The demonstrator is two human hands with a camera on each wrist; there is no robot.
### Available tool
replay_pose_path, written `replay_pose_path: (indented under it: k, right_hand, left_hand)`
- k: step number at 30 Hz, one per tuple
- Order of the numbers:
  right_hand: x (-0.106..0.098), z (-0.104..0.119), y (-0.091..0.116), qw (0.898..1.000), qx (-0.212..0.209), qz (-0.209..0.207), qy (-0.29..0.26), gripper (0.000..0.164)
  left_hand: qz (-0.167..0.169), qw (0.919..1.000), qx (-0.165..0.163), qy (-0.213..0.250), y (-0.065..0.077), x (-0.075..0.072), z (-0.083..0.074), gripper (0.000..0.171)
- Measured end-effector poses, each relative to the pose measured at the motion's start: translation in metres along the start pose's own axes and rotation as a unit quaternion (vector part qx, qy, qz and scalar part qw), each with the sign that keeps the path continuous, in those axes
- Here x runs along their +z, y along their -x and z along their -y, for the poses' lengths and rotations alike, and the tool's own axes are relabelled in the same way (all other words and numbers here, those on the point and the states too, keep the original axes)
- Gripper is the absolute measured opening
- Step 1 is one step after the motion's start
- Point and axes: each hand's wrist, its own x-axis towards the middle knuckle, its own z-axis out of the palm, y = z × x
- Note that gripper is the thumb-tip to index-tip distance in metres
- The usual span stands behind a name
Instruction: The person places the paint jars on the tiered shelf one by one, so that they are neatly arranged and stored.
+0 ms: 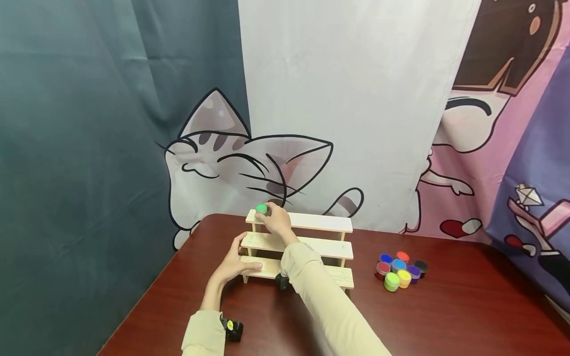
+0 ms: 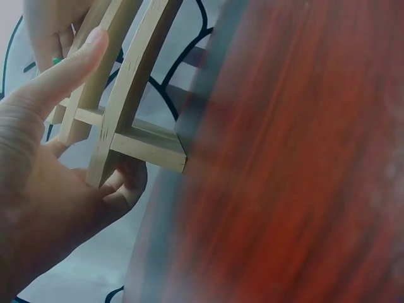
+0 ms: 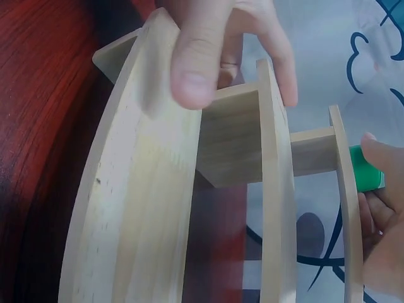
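A pale wooden three-step display stand stands on the table. My right hand pinches a small paint jar with a green lid at the left end of the top step. In the right wrist view the green jar sits right at that step's edge, thumb and fingers about it. My left hand holds the stand's left end. Its thumb lies over the lowest step in the left wrist view, and the other fingers curl round the end behind.
To the right of the stand, a cluster of several paint jars sits on the dark red table, with blue, red, yellow, green, purple and black lids. Behind the table hangs a curtain printed with a cartoon cat.
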Motion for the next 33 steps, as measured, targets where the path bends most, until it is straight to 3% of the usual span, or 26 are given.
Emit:
replay_pose_path:
  k: [6, 10, 13, 18, 25, 33]
  right_hand:
    - [-0.003, 0.001, 0.002, 0.999, -0.003, 0.013, -0.039, 0.055]
    - [-0.006, -0.002, 0.005, 0.998, -0.005, 0.02, -0.067, 0.06]
    - [-0.011, -0.006, 0.008, 0.996, -0.005, 0.021, -0.086, 0.06]
    - [-0.022, -0.015, 0.02, 0.992, -0.001, 0.017, -0.122, 0.058]
    - [-0.055, -0.037, 0.052, 0.984, 0.006, -0.015, -0.176, 0.051]
    - [-0.107, -0.074, 0.095, 0.98, 0.039, -0.059, -0.189, 0.048]
  left_hand:
    - [-0.026, 0.9995, 0.001, -0.017, -0.001, -0.001, -0.003, 0.088]
    - [-0.046, 0.9988, -0.007, 0.016, -0.002, 0.001, -0.003, 0.074]
    - [-0.06, 0.9978, -0.008, 0.025, -0.004, 0.003, -0.003, 0.071]
    - [-0.093, 0.9955, -0.014, -0.006, -0.005, 0.005, -0.004, 0.072]
    - [-0.107, 0.9939, -0.022, -0.017, -0.007, 0.009, -0.003, 0.073]
    - [-0.102, 0.9945, -0.021, -0.011, -0.006, 0.006, -0.001, 0.072]
